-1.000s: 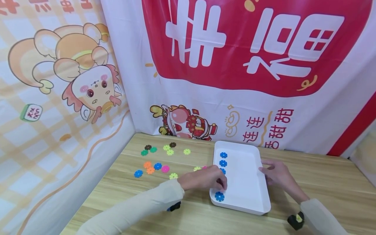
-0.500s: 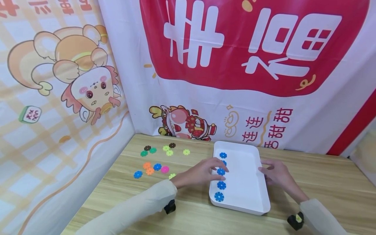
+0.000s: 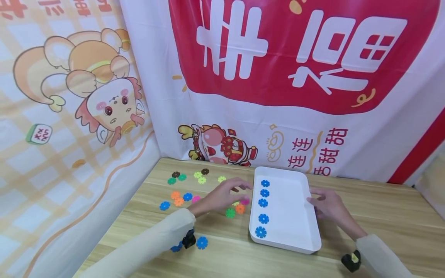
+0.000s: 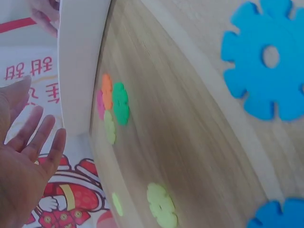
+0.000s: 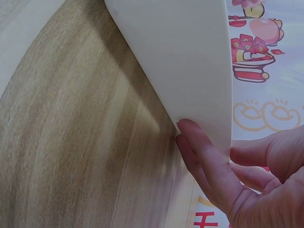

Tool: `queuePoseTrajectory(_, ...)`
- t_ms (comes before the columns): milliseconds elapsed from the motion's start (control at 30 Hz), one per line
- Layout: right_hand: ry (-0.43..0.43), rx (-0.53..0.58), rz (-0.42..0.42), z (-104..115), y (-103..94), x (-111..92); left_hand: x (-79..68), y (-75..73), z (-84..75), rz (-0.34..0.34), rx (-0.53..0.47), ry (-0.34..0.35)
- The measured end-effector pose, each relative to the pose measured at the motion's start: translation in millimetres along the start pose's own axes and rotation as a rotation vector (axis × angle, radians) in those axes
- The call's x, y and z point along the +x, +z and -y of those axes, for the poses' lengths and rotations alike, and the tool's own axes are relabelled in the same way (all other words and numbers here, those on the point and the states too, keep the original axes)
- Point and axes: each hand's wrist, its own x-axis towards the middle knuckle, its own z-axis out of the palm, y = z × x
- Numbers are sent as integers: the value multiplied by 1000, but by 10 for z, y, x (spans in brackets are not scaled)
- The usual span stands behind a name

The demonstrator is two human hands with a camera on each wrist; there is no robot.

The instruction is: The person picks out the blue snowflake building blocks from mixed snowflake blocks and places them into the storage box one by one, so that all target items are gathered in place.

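I see the left hand [image 3: 224, 196] released, fingers apart, just left of the white tray [image 3: 293, 216]. The right hand [image 3: 328, 204] pinches its right wall. Five blue flower-shaped discs [image 3: 263, 202] line the tray's left side; loose discs [image 3: 230, 213] dot the table [image 3: 222, 262] leftward.

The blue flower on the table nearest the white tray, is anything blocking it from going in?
Only the white tray's raised left wall; nothing else visible stands between it and that blue flower.
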Motion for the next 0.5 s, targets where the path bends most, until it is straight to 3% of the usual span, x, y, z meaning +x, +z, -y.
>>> queuePoseTrajectory(300,-32,12,-3,-60,2,-1,-143,-163,195,-49,-16,-75)
queuePoseTrajectory(500,-24,19,8,-62,7,25,-313,-268,290,-24,-72,-94)
